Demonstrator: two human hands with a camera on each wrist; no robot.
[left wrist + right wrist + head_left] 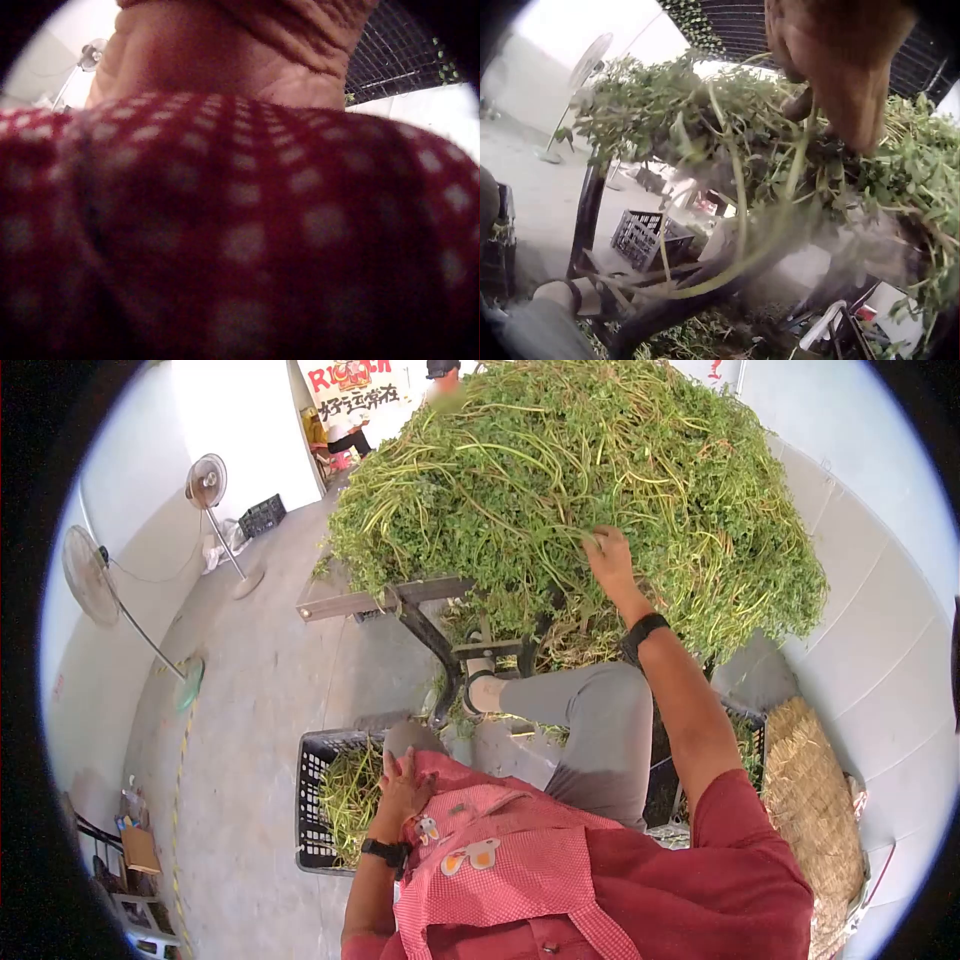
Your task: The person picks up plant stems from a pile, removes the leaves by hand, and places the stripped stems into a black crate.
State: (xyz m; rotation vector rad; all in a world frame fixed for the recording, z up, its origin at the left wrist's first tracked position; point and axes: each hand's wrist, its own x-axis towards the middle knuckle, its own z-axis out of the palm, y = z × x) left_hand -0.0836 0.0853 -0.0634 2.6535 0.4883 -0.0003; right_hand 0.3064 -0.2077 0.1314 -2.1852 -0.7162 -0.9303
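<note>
A big heap of leafy green stems (560,480) lies on a raised table, its front stems hanging over the edge. The right hand (612,565) is at the front of the heap, pinching a green stem; in the right wrist view the fingers of the right hand (840,75) curl round a pale stem (799,161) among the leaves. The left hand (402,792) rests on the lap by the red checked apron (530,870), fingers relaxed, holding nothing. In the left wrist view the apron cloth (240,195) covers most of the picture below the left hand (225,52).
A black crate (308,800) with cut stems stands left of the lap. Two standing fans (207,482) are at the left. The table's wooden edge (350,603) and dark metal legs are in front of the knees. A straw bundle (810,800) lies at the right.
</note>
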